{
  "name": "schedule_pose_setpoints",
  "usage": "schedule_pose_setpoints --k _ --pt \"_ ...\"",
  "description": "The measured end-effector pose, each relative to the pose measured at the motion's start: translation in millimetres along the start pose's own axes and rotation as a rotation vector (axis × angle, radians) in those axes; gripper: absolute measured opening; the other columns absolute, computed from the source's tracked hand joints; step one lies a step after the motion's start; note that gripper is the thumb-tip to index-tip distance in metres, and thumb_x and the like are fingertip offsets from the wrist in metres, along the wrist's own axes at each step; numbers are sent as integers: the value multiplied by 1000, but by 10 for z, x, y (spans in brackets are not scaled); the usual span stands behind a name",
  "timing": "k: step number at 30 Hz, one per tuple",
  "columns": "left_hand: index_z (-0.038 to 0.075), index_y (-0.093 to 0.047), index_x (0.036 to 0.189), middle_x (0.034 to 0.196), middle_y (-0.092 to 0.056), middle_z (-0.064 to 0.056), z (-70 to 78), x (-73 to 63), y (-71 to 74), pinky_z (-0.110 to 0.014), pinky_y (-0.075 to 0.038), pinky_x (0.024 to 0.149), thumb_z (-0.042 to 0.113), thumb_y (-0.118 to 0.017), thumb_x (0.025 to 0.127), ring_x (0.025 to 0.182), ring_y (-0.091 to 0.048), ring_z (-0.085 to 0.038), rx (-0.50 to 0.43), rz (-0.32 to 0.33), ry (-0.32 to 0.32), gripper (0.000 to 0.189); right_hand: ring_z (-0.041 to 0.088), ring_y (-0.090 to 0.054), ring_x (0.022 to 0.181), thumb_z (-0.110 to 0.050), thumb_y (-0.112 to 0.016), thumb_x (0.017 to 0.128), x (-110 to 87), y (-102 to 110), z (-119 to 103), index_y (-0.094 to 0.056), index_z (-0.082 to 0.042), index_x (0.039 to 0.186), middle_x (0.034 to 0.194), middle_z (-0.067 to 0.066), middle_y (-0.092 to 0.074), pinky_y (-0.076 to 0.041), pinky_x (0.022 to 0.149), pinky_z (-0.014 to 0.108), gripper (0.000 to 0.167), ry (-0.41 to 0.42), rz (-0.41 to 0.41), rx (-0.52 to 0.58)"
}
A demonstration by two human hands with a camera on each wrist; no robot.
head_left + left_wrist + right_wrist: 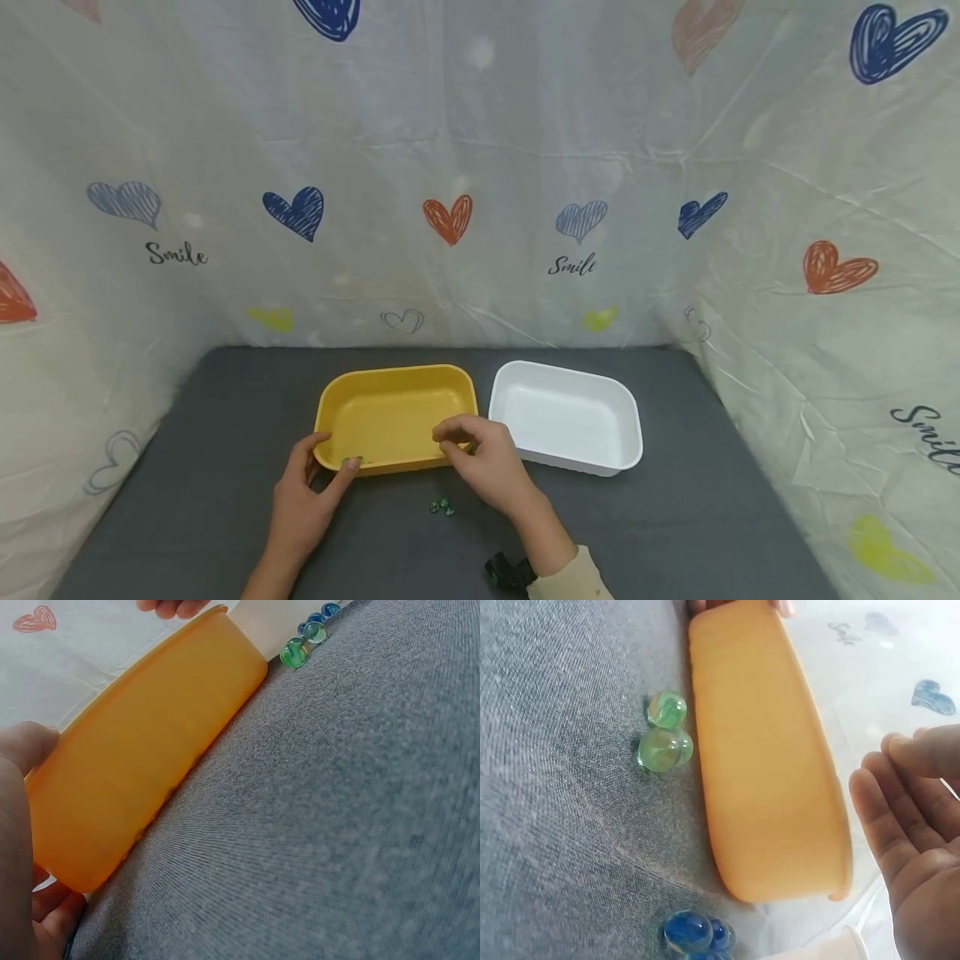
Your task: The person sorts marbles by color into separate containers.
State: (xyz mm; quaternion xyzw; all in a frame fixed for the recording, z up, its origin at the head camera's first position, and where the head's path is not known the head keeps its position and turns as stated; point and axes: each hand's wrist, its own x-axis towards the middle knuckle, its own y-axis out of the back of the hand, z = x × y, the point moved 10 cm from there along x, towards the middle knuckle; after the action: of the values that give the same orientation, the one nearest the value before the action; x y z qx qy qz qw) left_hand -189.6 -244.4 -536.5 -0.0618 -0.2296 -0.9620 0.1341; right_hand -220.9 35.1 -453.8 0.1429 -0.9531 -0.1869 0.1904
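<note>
A yellow plastic tray (397, 417) stands on the grey cloth. My left hand (303, 500) grips its near left corner, the thumb over the front rim and fingers round the left side. Small green spots (360, 460) show beside that thumb inside the tray. Over the tray's near right corner hovers my right hand (487, 458), fingers bent and thumb close to the index fingertip; no object shows between them in the right wrist view. Several green glass marbles (442, 506) lie in front of the tray, clustered close to its wall in the right wrist view (664, 735).
A white tray (566, 417) stands just right of the yellow one. Several blue marbles (694, 934) sit near its front, hidden behind my right hand in the head view. A curtain (510, 292) printed with hearts hangs behind the table. A black strap device (510, 573) is on my right wrist.
</note>
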Motion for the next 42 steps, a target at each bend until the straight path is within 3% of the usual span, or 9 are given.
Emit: schedule_pose_setpoints --k 2,6,9,12,18,24,36,42 --pt "10 -49 154 162 -49 -25 6 10 -3 -8 -39 107 40 -83 101 147 -53 -43 4 -2 -4 70 11 -74 97 -1 -78 100 -21 9 -23 -81 -14 113 108 -10 -78 -63 81 32 18 6 -4 5" --pt "9 -49 154 162 -50 -25 13 18 -10 -8 -38 108 39 -83 101 147 -54 -42 2 -2 -14 70 10 -74 94 1 -78 99 -79 -10 -58 -80 -11 113 108 -7 -79 -64 82 35 19 18 -26 33" --pt "8 -49 154 161 -50 -26 14 10 -12 3 -30 97 37 -83 101 147 -53 -43 -11 4 -24 70 9 -73 94 2 -79 98 -145 -62 -81 -80 -11 113 108 0 -80 -63 82 34 20 45 -47 40" --pt "7 -49 154 161 -50 -27 17 0 -7 3 -30 97 37 -84 101 146 -54 -43 -13 8 -30 70 9 -74 97 2 -79 98 -218 -136 -101 -81 -9 114 109 3 -81 -63 85 33 19 67 -80 43" --pt "7 -50 153 160 -51 -26 24 -2 -7 2 -31 98 36 -84 101 145 -55 -43 -14 13 -33 69 12 -76 106 2 -77 99 -360 -240 -40 -80 -6 116 114 3 -80 -63 95 35 20 60 -144 50" --pt "8 -50 153 160 -51 -26 26 -8 -16 2 -31 98 36 -83 101 145 -55 -43 -21 10 -36 68 7 -72 107 3 -79 96 -466 -250 76 -81 -11 115 112 -5 -79 -62 94 36 23 57 -130 -28" --pt "8 -51 152 159 -53 -27 44 -15 -16 2 -31 99 33 -85 100 145 -55 -43 -28 17 -46 67 12 -72 108 3 -81 95 -502 -369 285 -80 -12 118 117 -9 -76 -60 94 34 28 32 -184 -46" --pt "7 -51 153 159 -52 -26 45 -17 -3 1 -32 100 34 -83 101 146 -54 -44 -34 12 -42 67 8 -70 108 5 -82 94 -484 -435 307 -80 -12 118 116 -9 -76 -60 95 31 30 58 -200 -87"
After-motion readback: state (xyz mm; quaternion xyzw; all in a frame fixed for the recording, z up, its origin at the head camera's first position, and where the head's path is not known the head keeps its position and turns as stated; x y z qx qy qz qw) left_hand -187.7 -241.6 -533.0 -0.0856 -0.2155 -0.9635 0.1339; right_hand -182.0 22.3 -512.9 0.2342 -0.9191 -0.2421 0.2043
